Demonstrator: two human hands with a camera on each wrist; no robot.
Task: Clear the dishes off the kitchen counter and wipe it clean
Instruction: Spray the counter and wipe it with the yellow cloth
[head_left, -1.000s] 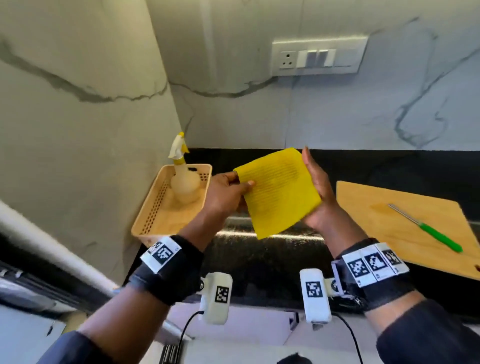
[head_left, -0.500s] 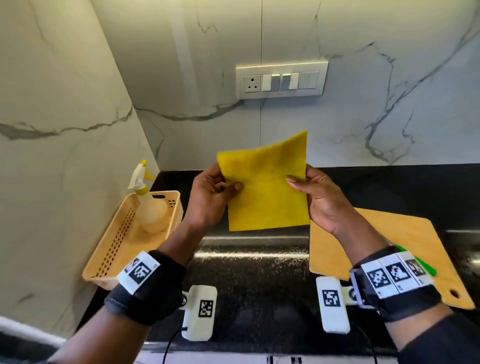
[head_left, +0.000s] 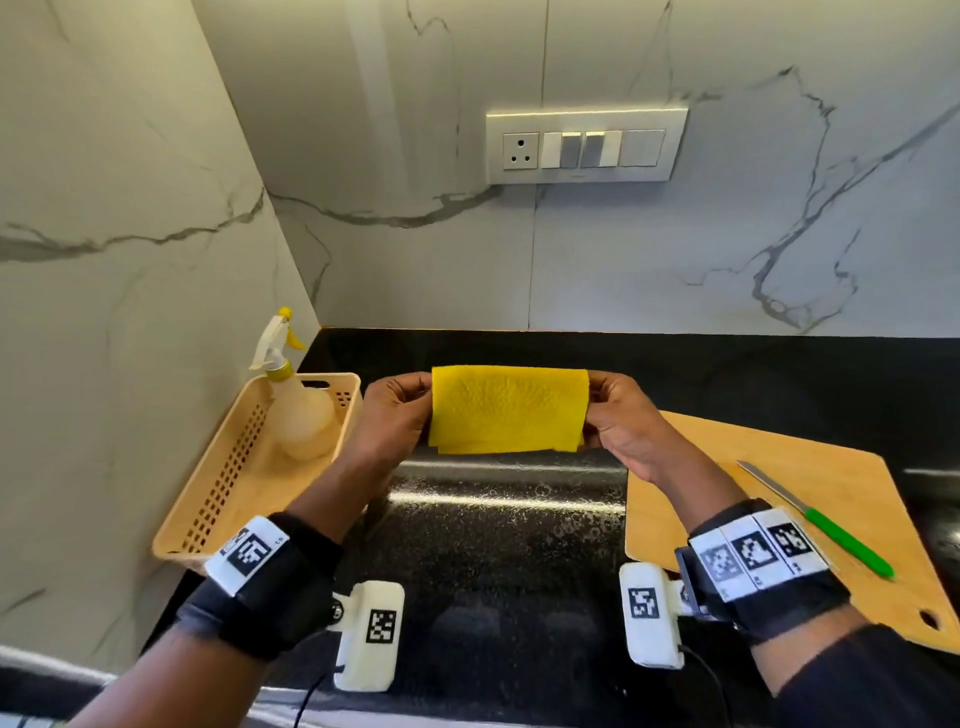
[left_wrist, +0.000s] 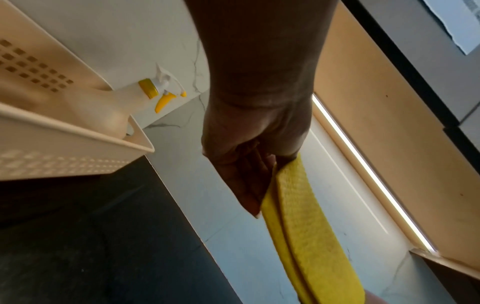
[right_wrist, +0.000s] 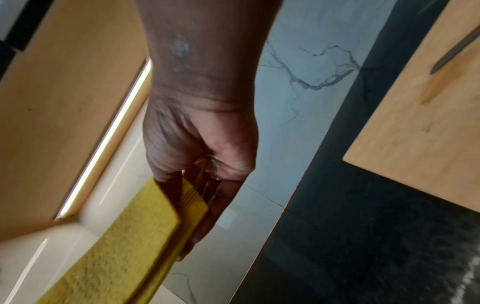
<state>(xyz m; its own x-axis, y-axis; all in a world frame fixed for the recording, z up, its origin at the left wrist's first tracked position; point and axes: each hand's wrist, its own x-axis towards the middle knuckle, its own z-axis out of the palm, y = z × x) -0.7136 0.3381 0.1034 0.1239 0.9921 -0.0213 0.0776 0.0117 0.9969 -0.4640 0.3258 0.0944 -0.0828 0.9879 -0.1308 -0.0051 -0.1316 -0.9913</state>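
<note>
From the wrists, cloth (left_wrist: 306, 226) shows doubled layers.

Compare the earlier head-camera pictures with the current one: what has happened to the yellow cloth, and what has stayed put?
The yellow cloth, held up as one open sheet before, is now folded over into a flatter double layer. The left hand and right hand have shifted to pinch its two side edges. Unchanged: the spray bottle in the basket, and the knife on the cutting board.
</note>
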